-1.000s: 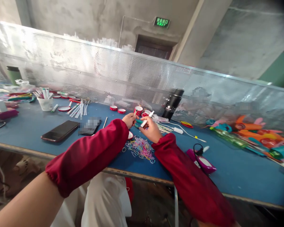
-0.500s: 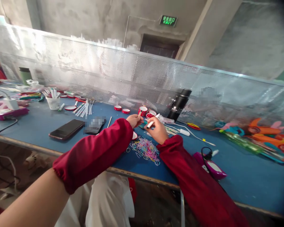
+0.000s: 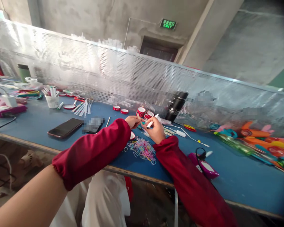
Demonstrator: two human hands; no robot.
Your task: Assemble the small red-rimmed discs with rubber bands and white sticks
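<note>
Both my arms wear dark red sleeve covers and reach over a blue table (image 3: 239,176). My right hand (image 3: 155,130) is closed round a small white tube (image 3: 151,122) with a dark band. My left hand (image 3: 132,121) is pinched close beside it on something small that I cannot make out. The two hands nearly touch. Just below them lies a loose pile of pastel rubber bands (image 3: 142,148). Small red-and-white tape rolls (image 3: 141,112) stand right behind the hands.
A dark phone (image 3: 65,128) lies to the left, with a white cup of sticks (image 3: 52,100) and loose white tubes (image 3: 81,108) behind it. A black flask (image 3: 177,106) leans on the perforated metal screen (image 3: 109,78). A magenta device (image 3: 204,164) and colourful toys (image 3: 257,138) lie to the right.
The view has swung slightly; my hands stay together over the rubber bands, with the white tube still in my right hand.
</note>
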